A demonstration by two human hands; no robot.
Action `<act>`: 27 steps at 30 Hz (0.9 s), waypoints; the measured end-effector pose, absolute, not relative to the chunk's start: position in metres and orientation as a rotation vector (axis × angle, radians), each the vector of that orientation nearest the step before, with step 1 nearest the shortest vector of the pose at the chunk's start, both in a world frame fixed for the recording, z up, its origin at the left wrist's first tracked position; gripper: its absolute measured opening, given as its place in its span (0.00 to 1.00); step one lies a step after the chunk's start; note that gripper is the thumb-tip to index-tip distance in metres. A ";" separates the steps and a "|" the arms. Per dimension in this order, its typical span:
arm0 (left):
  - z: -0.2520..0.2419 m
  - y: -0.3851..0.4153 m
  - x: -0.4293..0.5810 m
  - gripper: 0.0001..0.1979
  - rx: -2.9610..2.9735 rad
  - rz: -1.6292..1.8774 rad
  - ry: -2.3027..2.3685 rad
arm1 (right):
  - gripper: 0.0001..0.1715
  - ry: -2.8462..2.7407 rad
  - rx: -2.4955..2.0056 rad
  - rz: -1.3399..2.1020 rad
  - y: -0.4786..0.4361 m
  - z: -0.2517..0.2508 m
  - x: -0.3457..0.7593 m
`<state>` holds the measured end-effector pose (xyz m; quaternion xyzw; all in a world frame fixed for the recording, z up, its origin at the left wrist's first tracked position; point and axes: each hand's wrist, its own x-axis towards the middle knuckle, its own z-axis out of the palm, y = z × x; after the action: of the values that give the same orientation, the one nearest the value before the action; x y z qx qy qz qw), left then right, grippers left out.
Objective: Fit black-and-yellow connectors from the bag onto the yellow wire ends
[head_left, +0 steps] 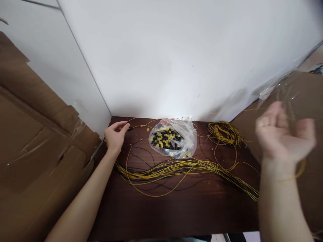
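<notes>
At the left, my left hand [116,137] is closed in a pinch on a small black connector [130,128], with thin yellow wire [138,126] running from it to the right. My right hand [284,132] is raised at the right and blurred by motion, its thumb apart from its fingers. A yellow wire crosses near its wrist; whether it touches the hand is unclear. Between the hands lies a clear plastic bag [190,137] of small black and yellow parts [166,138]. A long bundle of yellow and black wires [161,170] stretches across the table in front of the bag.
A coil of yellow and black wire [224,133] lies at the table's back right. Cardboard [37,161] stands along the left side, and another cardboard panel [252,134] along the right. A white wall [171,60] rises behind the dark brown table [176,215]. Clear plastic film [280,85] hangs at right.
</notes>
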<state>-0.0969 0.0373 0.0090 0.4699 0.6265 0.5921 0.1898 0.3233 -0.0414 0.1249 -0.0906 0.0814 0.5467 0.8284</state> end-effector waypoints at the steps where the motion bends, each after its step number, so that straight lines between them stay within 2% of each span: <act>1: 0.009 0.037 -0.098 0.15 1.443 1.606 1.872 | 0.15 -0.030 -0.171 1.153 -0.033 0.115 0.318; 3: 0.009 0.036 -0.100 0.14 1.633 1.465 2.054 | 0.18 -0.132 -0.305 1.211 -0.014 0.093 0.309; 5: 0.010 0.035 -0.101 0.14 1.722 1.314 2.186 | 0.16 -0.198 -0.552 1.143 0.003 0.071 0.305; 7: 0.010 0.034 -0.103 0.14 1.756 1.163 2.294 | 0.12 -0.345 -0.812 1.104 0.016 0.052 0.306; 9: 0.010 0.034 -0.104 0.15 1.762 1.022 2.378 | 0.04 -0.517 -1.095 1.001 0.023 0.039 0.309; 10: 0.010 0.034 -0.104 0.15 1.764 0.967 2.408 | 0.04 -0.612 -1.217 0.923 0.025 0.034 0.312; 14: 0.010 0.033 -0.105 0.15 1.798 0.848 2.462 | 0.19 -1.035 -1.586 0.653 0.024 0.028 0.331; 17: 0.009 0.033 -0.105 0.15 1.818 0.827 2.473 | 0.24 -1.472 -1.968 0.388 0.019 0.034 0.347; 21: 0.007 0.033 -0.105 0.16 1.834 0.805 2.485 | 0.31 -1.665 -2.311 0.122 0.009 0.053 0.352; 24: 0.006 0.034 -0.104 0.17 1.832 0.769 2.499 | 0.28 -1.658 -2.337 -0.068 -0.005 0.074 0.332; 27: 0.006 0.033 -0.103 0.17 1.850 0.749 2.502 | 0.18 -1.598 -1.993 -0.046 -0.036 0.095 0.302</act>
<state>-0.1032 0.0332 0.0060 0.5778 0.7813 0.2340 -0.0295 0.3022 -0.0360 0.0946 -0.7466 -0.5989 -0.0172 0.2892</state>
